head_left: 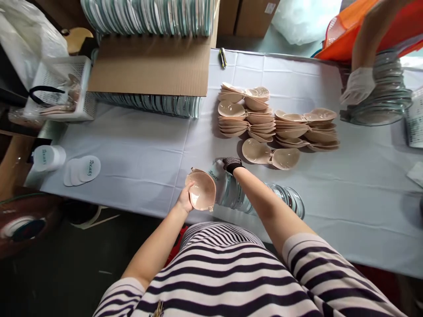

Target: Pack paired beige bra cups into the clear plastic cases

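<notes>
The left hand [185,199] grips beige cups [203,191] at one edge, probably keeping them nested; the right hand [232,164], its grip unclear, is beside clear packaging [233,193].

Bright tabletop [350,193], dim, perhaps blurry floor [66,273]

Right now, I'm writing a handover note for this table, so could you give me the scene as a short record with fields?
Left hand: bare, holding a beige cup piece, hollow facing up
Right hand: dark glove, at the near row of transparent shells; grip unclear
Beyond right hand: one beige cup pair, then beige stacks
Left end: printed white discs
Far side: cardboard sheet, yellow-black tool
Co-worker's hand: white glove, at a transparent stack
Surface: white cloth
</notes>
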Tool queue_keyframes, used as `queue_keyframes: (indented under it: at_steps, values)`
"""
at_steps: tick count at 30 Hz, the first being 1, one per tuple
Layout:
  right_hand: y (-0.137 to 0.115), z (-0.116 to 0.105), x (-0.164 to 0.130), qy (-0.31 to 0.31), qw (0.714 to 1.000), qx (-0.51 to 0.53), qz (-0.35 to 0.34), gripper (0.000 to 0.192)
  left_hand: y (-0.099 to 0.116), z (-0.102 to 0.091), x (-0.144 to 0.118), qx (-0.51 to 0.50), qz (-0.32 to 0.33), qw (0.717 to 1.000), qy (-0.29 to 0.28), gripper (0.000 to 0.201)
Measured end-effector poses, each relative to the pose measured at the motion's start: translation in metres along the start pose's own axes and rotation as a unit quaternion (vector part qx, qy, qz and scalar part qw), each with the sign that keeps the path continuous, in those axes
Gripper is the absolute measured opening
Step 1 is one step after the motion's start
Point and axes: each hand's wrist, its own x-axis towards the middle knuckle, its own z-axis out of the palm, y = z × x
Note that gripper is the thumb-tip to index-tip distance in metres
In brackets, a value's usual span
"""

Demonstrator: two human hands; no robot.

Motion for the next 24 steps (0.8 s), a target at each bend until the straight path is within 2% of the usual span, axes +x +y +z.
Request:
queue_keyframes:
  at_steps: [3, 5, 7, 8, 9, 11, 12, 13, 14, 16, 18, 19, 21, 24]
  values:
    - [-0.01, -0.02, -0.003, 0.011, 1.0, -0.017, -0.024, 0.027, -0.003, -0.013, -0.01, -0.032, 0.037, 0.999, 0.022, 0.035]
    - [-0.017, -0.035, -0.013, 0.048, 0.997, -0.006, -0.064, 0.028, -0.005, -0.017, -0.01, -0.046, 0.049, 0.997, 0.046, 0.036]
    - [-0.026, -0.047, -0.033, 0.118, 0.979, 0.112, -0.124, 0.024, -0.008, -0.017, -0.007, -0.056, 0.053, 0.994, 0.075, 0.033]
    - [-0.032, -0.051, -0.047, 0.157, 0.952, 0.218, -0.149, 0.023, -0.009, -0.014, -0.005, -0.06, 0.058, 0.992, 0.091, 0.03]
    - [-0.039, -0.052, -0.063, 0.191, 0.907, 0.338, -0.163, 0.024, -0.011, -0.011, -0.002, -0.063, 0.069, 0.99, 0.102, 0.027]
    - [-0.052, -0.045, -0.097, 0.23, 0.795, 0.539, -0.159, 0.027, -0.014, 0.001, 0.002, -0.072, 0.107, 0.987, 0.099, 0.027]
    - [-0.058, -0.038, -0.114, 0.241, 0.749, 0.599, -0.146, 0.029, -0.016, 0.008, 0.003, -0.079, 0.125, 0.986, 0.079, 0.029]
    - [-0.063, -0.028, -0.128, 0.252, 0.718, 0.635, -0.132, 0.029, -0.018, 0.015, 0.003, -0.085, 0.14, 0.985, 0.05, 0.033]
    - [-0.068, -0.017, -0.14, 0.266, 0.702, 0.651, -0.115, 0.03, -0.019, 0.022, 0.002, -0.092, 0.152, 0.984, 0.01, 0.038]
    - [-0.072, 0.008, -0.156, 0.305, 0.7, 0.641, -0.075, 0.029, -0.023, 0.035, -0.003, -0.106, 0.188, 0.973, -0.085, 0.051]
    - [-0.071, 0.029, -0.163, 0.351, 0.724, 0.592, -0.045, 0.028, -0.027, 0.044, -0.008, -0.11, 0.218, 0.957, -0.158, 0.065]
    - [-0.069, 0.038, -0.166, 0.376, 0.743, 0.552, -0.04, 0.027, -0.029, 0.046, -0.01, -0.109, 0.22, 0.954, -0.172, 0.068]
    - [-0.062, 0.048, -0.175, 0.423, 0.792, 0.438, -0.049, 0.026, -0.035, 0.048, -0.014, -0.095, 0.2, 0.961, -0.163, 0.069]
    - [-0.051, 0.053, -0.197, 0.443, 0.865, 0.228, -0.057, 0.023, -0.044, 0.05, -0.016, -0.03, 0.151, 0.971, -0.186, 0.063]
